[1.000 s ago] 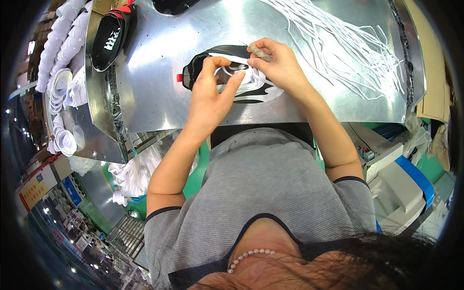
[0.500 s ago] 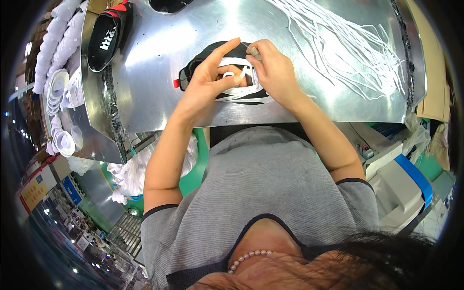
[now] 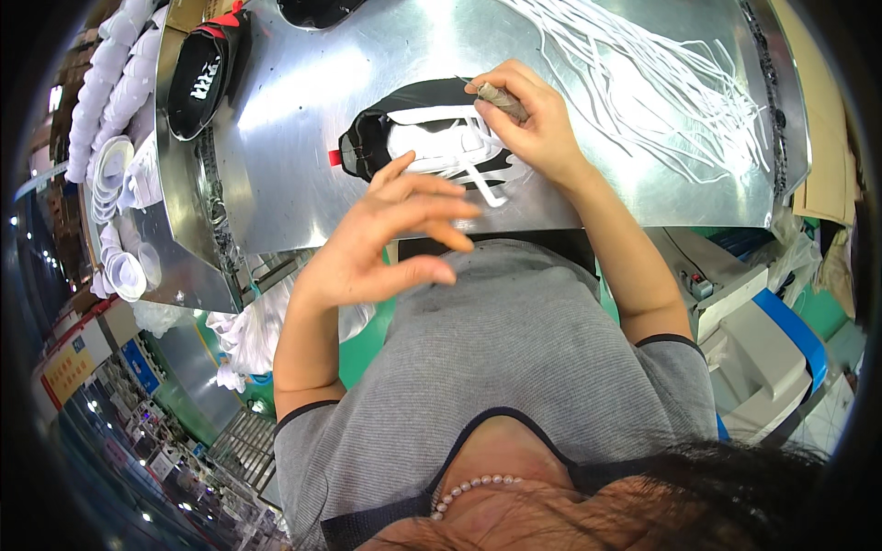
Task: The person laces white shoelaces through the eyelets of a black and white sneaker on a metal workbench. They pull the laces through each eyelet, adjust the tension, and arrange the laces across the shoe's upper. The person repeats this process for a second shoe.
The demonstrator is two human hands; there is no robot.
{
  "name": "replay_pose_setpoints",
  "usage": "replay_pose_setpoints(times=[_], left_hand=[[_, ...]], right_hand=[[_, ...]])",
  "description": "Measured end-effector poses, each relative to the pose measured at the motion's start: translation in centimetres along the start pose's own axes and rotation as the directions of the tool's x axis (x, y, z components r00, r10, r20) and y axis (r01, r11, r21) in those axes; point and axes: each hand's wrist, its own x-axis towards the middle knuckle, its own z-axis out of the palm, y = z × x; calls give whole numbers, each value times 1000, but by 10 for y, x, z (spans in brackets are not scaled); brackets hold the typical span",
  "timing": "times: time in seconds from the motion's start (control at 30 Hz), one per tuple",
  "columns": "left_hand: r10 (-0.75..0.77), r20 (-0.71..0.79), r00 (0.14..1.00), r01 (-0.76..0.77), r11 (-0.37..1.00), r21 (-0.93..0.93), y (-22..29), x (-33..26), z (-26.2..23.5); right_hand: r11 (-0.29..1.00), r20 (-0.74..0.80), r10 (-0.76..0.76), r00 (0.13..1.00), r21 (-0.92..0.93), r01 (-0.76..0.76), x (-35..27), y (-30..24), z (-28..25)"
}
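I find one black and white shoe lying on its side near the front edge of the steel bench, its opening turned toward my left and its white lacing face turned up. That lie puts the eyelets within reach of both hands, which I judge to be the reason for it. A loose white lace end trails off the shoe toward me.

My right hand rests on the far side of the shoe. Its grip is closed on a small grey-brown tool, pinched between thumb and fingers with the tip toward the shoe's upper; I cannot make out the tip itself. My left hand hangs above the bench edge just short of the shoe, fingers spread wide, holding nothing and touching nothing.

Count on the bench: one shoe in work, one second black shoe with red trim at the far left, and part of one more dark shoe at the far edge. A loose spread of white laces covers the right half; too many overlap to count. Stacks of white cups stand beyond the left end; the number is unclear.
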Motion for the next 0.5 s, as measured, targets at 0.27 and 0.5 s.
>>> replay_pose_setpoints(times=[0.27, 0.5], left_hand=[[45, -469, 882, 217, 844, 490, -18, 9, 29], [-66, -506, 860, 254, 916, 312, -41, 28, 42]], right_hand=[[974, -24, 116, 993, -193, -118, -41, -31, -10], [955, -9, 212, 977, -209, -209, -51, -47, 6]])
